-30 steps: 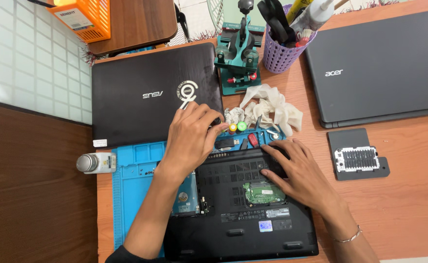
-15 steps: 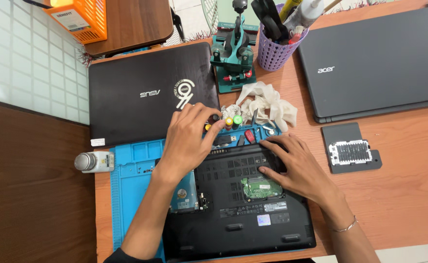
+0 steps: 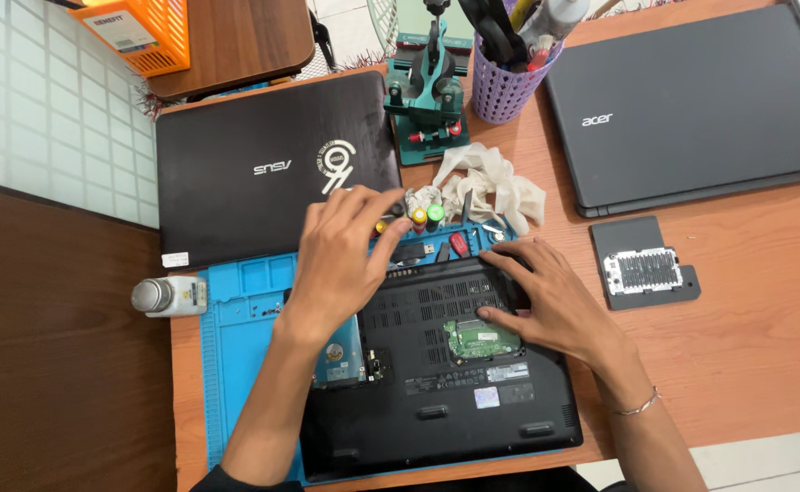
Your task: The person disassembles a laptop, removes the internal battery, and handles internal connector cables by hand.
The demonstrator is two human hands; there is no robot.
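Head view, looking down at an orange desk (image 3: 764,364); an upturned black laptop (image 3: 436,392) lies on a blue mat (image 3: 236,346), base panel off, green board (image 3: 480,337) and silver drive (image 3: 338,357) exposed.

Left hand (image 3: 341,260) lies flat over the laptop's upper left corner, fingers spread and loose, clamped on nothing I can see; its fingertips reach toward small coloured caps (image 3: 423,217) at the mat's top edge; what sits under the palm is hidden.

Right hand (image 3: 550,305) presses on the laptop's upper right part, fingers apart, thumb beside the green board; I cannot tell whether anything is pinched beneath it; a thin bracelet (image 3: 637,405) circles the wrist.

Laptop's near edge is partly cut off by the frame bottom and covered by my left forearm.

Around: a shut black laptop (image 3: 263,169) touching the mat's top; a grey laptop (image 3: 692,100) at upper right, corner cut off; a removed panel (image 3: 644,264) well apart on the right; white gloves (image 3: 491,187); a teal holder (image 3: 432,100); a purple cup (image 3: 509,77) of tools, tops cropped; a small bottle (image 3: 168,296) left of the mat.
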